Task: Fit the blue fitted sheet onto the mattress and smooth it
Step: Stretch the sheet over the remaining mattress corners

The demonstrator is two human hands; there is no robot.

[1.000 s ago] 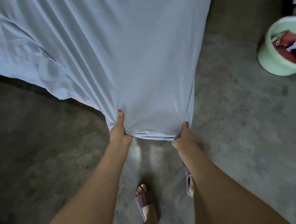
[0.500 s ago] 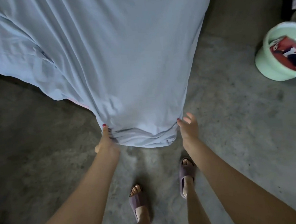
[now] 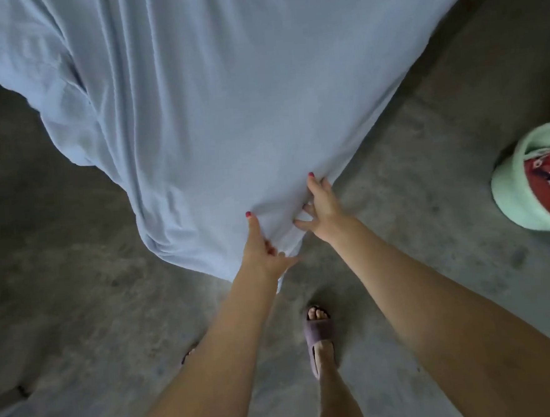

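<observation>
The pale blue fitted sheet covers the mattress and fills the upper part of the head view, its corner pointing toward me. My left hand grips the hem at the corner's tip, thumb on top and fingers curled under the cloth. My right hand lies against the corner's right edge, thumb pressed on the fabric and fingers spread apart. Loose folds bunch at the lower left of the corner. The mattress itself is hidden under the sheet.
Bare grey concrete floor surrounds the bed. A mint-green basin holding red items stands at the right edge. My foot in a mauve slipper is close below the corner.
Both hands have shifted right to the corner's tip and sit closer together. The left hand gripped the hem again; the right hand now presses on the sheet's edge. The view swung left.
</observation>
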